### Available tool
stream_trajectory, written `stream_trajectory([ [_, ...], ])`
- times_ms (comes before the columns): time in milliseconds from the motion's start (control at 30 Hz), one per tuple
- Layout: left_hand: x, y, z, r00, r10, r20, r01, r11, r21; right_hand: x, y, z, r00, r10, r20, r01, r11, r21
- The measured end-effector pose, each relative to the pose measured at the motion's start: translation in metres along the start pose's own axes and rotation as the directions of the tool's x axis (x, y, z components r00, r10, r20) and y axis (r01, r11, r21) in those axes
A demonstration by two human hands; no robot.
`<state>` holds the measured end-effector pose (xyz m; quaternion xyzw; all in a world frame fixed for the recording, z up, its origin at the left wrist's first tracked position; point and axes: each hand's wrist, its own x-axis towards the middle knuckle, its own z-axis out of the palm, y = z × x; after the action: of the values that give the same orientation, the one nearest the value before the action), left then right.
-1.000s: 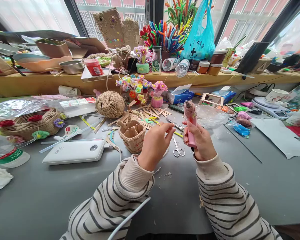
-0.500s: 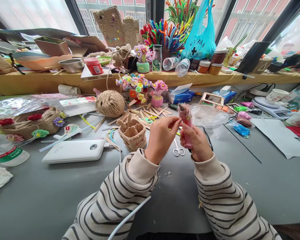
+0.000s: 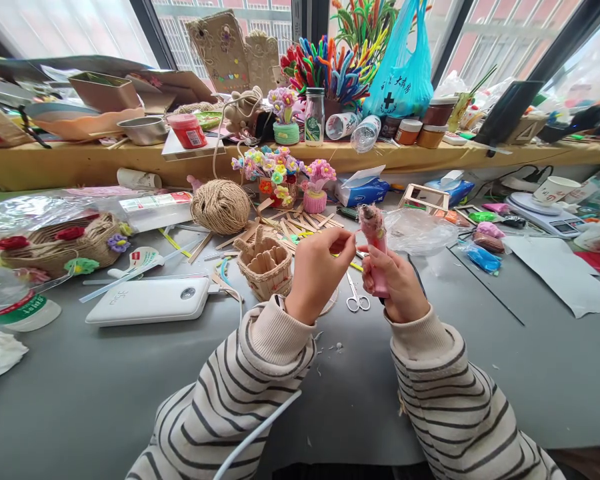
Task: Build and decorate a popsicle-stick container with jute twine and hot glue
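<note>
My right hand (image 3: 396,281) is wrapped round a pink hot glue gun (image 3: 379,263), held upright with its dark, smeared nozzle at the top. Just left of the nozzle, my left hand (image 3: 323,270) is closed in a pinch; whatever its fingertips hold is too small to make out. Below and between the hands lies a pair of scissors (image 3: 358,301). A small basket of wooden sticks with a twine rim (image 3: 265,270) stands beside my left hand. Loose wooden sticks (image 3: 310,219) are scattered behind it.
A ball of twine (image 3: 221,207) and flower pots (image 3: 315,199) stand farther back. At left are a white power bank (image 3: 147,301) and a twine basket with flowers (image 3: 55,250). White paper (image 3: 555,273) and a kitchen scale (image 3: 545,213) lie at right. A white cable (image 3: 260,433) crosses my left sleeve.
My left hand has drawn slightly left, away from the glue gun, leaving a small gap. My right hand and the glue gun have shifted a little to the right.
</note>
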<state>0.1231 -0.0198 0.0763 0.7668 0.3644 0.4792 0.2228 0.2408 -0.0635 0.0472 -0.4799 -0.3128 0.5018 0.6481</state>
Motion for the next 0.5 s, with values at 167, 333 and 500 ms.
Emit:
stream_trajectory([
  [167,-0.003,-0.006,-0.004,0.998,-0.066,0.015,0.065,0.998,0.015,0.001,-0.007,-0.008,0.996,-0.074,-0.046,0.079,0.99,0.114],
  [333,-0.006,-0.012,-0.006,0.997,-0.056,0.062,0.049,0.993,0.106,0.0,-0.01,-0.012,0.999,-0.03,0.026,0.026,0.987,0.161],
  [500,-0.009,-0.013,-0.008,0.988,-0.082,0.133,0.052,0.976,0.213,0.001,-0.012,-0.014,0.974,0.095,0.207,-0.138,0.969,0.204],
])
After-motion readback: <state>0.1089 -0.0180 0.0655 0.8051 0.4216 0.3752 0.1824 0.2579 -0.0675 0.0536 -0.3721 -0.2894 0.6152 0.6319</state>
